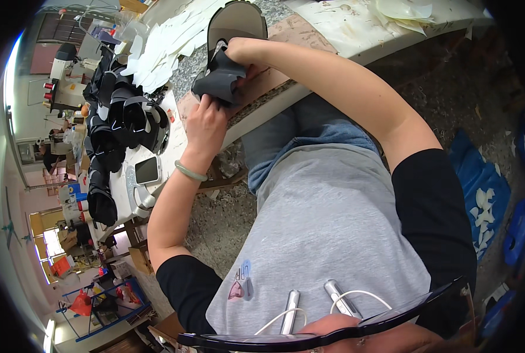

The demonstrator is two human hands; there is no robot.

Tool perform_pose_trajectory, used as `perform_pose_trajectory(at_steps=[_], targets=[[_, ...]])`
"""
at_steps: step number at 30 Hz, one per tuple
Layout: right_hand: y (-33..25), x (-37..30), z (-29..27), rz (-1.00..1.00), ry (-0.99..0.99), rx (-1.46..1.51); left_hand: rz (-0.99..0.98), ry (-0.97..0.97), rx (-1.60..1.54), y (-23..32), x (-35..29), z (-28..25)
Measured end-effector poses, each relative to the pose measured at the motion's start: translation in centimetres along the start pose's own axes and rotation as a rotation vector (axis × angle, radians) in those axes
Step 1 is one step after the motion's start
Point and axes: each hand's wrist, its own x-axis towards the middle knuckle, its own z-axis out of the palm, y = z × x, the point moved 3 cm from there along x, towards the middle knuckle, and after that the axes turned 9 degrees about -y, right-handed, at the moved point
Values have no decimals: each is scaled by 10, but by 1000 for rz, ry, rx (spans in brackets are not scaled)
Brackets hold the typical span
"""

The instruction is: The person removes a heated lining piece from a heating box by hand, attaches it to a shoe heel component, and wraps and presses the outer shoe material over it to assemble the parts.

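The left hand [206, 125] and right hand [242, 52] both hold 1 dark, bendy piece [220, 81] at the counter [386, 47].

Workpiece [220, 81]: thin, dark grey, leather-like sheet, matt with a faint sheen; from my remote feed I cannot tell hide from synthetic. Panel [237, 22]: taupe, smooth and matt, dark-edged. Board [300, 38]: brown, dull, scuffed. Desk [186, 72]: speckled, stone-like top. Strips [169, 41]: white, papery, matt. Heaped pieces [134, 117]: black, glossy where I see light catch them. Phone [147, 170]: glassy, smooth screen. Bangle [190, 172]: pale green, polished, stone-like. T-shirt [327, 223]: grey, soft matt knit. Jeans [333, 126]: blue denim, faded. Sack [462, 170]: creased blue plastic. Clips [290, 313]: silvery, metallic, shiny.
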Motion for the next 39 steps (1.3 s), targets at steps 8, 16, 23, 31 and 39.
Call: perform_pose_trajectory(at_steps=[8, 16, 23, 31, 39], targets=[[-6, -17, -14, -76, 346, -242, 8, -175, 24, -6, 3, -6], [-4, -24, -14, -209, 402, -363, 57, -132, 29, -3, 8, -8], [-14, -32, -22, -10, 200, -88, -259, -152, -512, -25, 22, -13], [-2, -23, -27, -81, 206, -56, -186, -133, -564, -29, 22, 0], [5, -10, -37, -176, 302, -198, -45, -140, -441, -23, 22, 1]])
